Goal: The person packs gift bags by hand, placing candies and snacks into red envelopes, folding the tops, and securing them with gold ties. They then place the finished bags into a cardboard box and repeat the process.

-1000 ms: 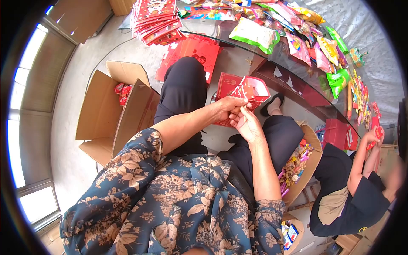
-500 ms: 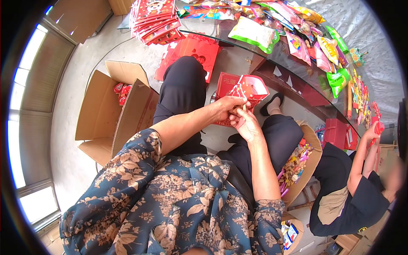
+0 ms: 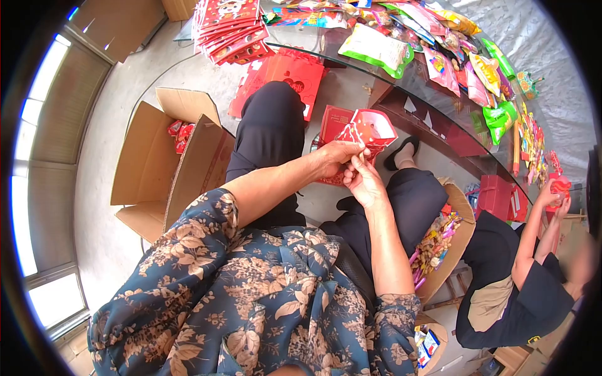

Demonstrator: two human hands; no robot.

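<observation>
Between my knees, a red patterned gift bag [image 3: 376, 145] tilts with its open top showing a pale inside. White cord or trim runs along its near side. My left hand [image 3: 340, 156] pinches the near edge of this bag, where the cord comes together. Just below it, my right hand [image 3: 365, 182] has its fingers pressed together at the same spot, almost touching the left fingertips. Exactly what the right fingers grip is too small to make out. Behind the bag is a red box [image 3: 332, 122], partly hidden by it.
A glass table [image 3: 439, 119] carries many snack packets [image 3: 376, 50] and a stack of red patterned bags [image 3: 229, 31]. An open carton [image 3: 147, 166] stands left; a carton of candies [image 3: 439, 244] sits by my right knee. At right, a co-worker's hands [image 3: 558, 195] hold something red.
My right fingers have shifted slightly at the bag's edge, while my left hand and the bag stay almost still. The co-worker's hands have moved a little around the red item.
</observation>
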